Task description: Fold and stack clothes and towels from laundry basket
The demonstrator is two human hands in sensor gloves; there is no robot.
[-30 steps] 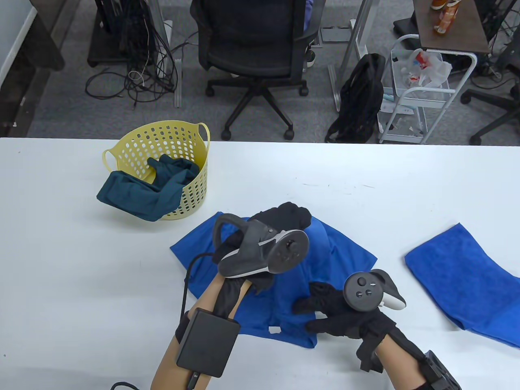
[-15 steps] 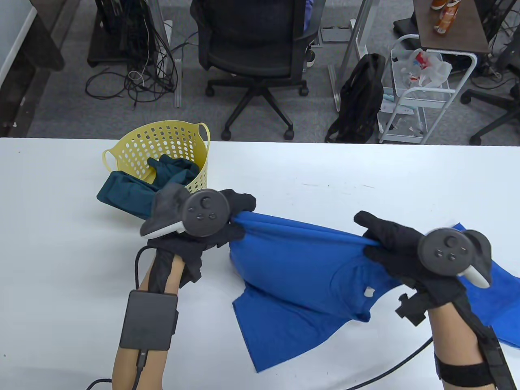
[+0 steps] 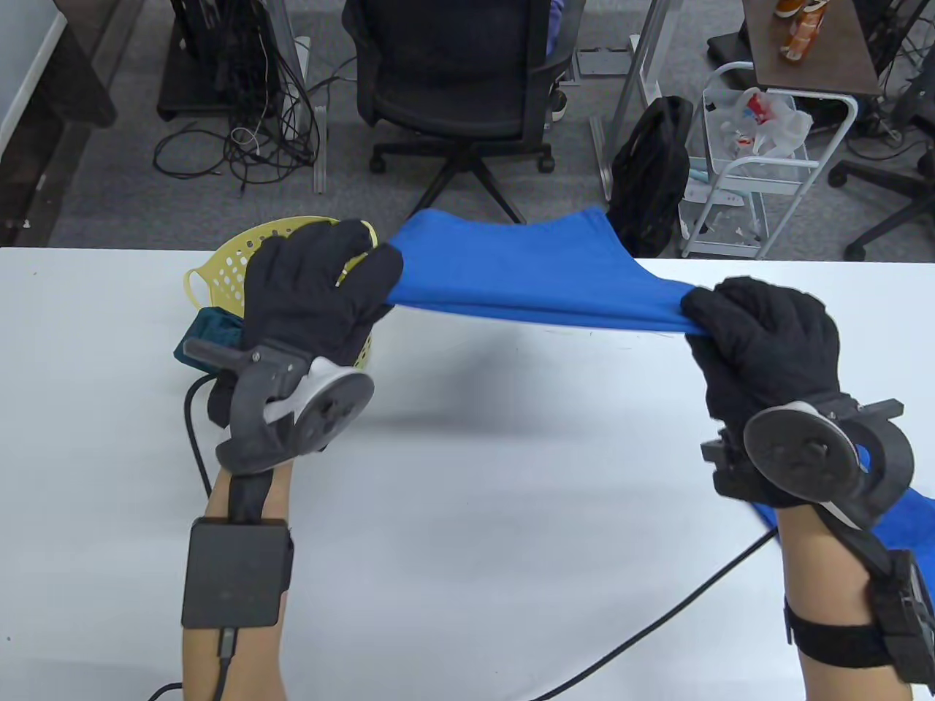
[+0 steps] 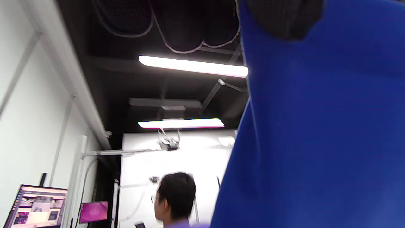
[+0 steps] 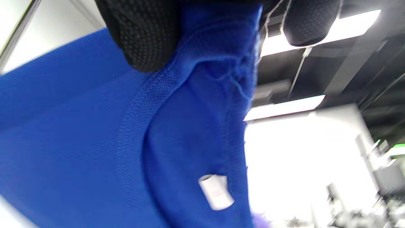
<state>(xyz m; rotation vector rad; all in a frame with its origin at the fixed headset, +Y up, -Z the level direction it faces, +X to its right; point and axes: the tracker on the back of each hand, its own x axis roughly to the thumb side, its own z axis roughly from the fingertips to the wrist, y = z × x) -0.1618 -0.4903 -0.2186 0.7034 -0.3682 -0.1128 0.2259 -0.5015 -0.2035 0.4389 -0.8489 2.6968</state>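
Observation:
A blue shirt (image 3: 526, 274) hangs stretched in the air above the table, held at both ends. My left hand (image 3: 321, 292) grips its left end, in front of the yellow laundry basket (image 3: 226, 266). My right hand (image 3: 760, 343) grips its right end. The left wrist view is half filled by the blue shirt (image 4: 316, 136), with a gloved fingertip at the top. In the right wrist view the blue shirt (image 5: 126, 142) shows its collar and a white tag (image 5: 216, 191), pinched under black fingers (image 5: 145, 34). A dark teal garment (image 3: 208, 332) hangs over the basket's rim, mostly hidden behind my left hand.
A blue towel (image 3: 898, 511) lies at the table's right edge, partly behind my right wrist. A black cable (image 3: 657, 621) runs across the white table (image 3: 475, 511). An office chair (image 3: 453, 73), a backpack and a cart stand beyond the far edge. A person shows in the left wrist view.
Both hands have lifted the blue shirt off the table and swung it up and away, pulling it taut between them. The wrists have turned so the trackers face me.

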